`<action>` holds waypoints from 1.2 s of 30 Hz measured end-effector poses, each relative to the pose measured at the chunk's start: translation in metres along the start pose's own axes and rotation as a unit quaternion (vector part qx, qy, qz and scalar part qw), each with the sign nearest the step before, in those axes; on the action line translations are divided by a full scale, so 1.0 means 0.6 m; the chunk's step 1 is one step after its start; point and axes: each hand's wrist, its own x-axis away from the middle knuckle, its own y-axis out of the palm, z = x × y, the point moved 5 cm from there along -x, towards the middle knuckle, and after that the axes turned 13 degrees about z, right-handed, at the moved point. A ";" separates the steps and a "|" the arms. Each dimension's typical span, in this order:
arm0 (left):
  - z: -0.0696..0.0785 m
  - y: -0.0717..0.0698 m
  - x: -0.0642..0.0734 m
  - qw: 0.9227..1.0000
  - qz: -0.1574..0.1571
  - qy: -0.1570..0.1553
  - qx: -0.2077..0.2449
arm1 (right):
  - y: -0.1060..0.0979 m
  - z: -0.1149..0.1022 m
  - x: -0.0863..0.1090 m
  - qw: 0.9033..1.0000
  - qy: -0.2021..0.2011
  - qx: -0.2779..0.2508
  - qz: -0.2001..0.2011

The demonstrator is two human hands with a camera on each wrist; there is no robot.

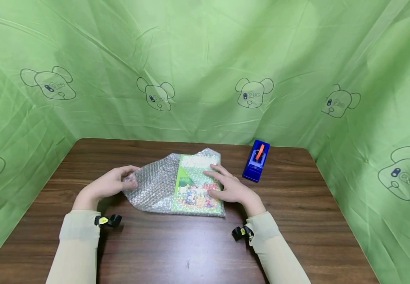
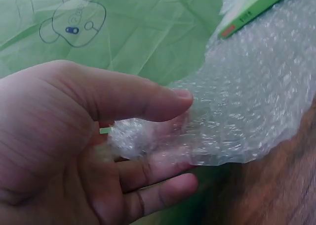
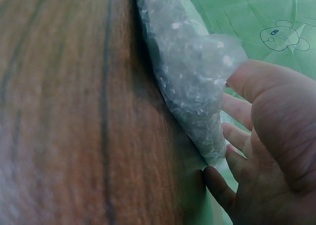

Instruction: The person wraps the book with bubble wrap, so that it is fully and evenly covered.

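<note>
A book with a colourful, mostly green cover lies inside a bubble wrap bag on the table. The bag's loose left part extends past the book's green spine. At that left end my left hand pinches the bubble wrap, thumb on top and fingers beneath. My right hand rests with spread fingers on the wrapped book's right side. In the right wrist view, the fingers of that hand lie along the bubble wrap; some fingertips are hidden behind it.
A blue tape dispenser with an orange part stands at the back right of the brown wooden table. Green cloth printed with bear heads hangs behind and along both sides. Dark wrist cameras sit on both sleeves.
</note>
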 end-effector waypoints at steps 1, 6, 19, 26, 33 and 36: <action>0.002 0.000 -0.001 1.000 0.000 -0.001 0.003 | 0.000 0.001 0.000 1.000 0.000 -0.001 0.000; 0.024 0.000 -0.003 1.000 0.006 0.000 0.023 | 0.001 0.002 -0.001 1.000 0.003 -0.001 -0.001; 0.117 0.011 -0.009 0.994 0.101 0.037 0.012 | -0.001 0.000 0.000 1.000 0.005 -0.002 -0.002; 0.145 0.026 -0.011 0.987 0.150 0.045 0.033 | 0.001 0.004 -0.001 1.000 0.008 0.000 -0.002; 0.171 0.047 -0.013 0.982 0.162 0.070 0.062 | 0.001 0.006 0.000 1.000 0.007 -0.002 -0.002; 0.185 0.060 -0.013 0.979 0.168 0.081 0.088 | 0.001 0.005 0.000 1.000 0.003 -0.001 -0.001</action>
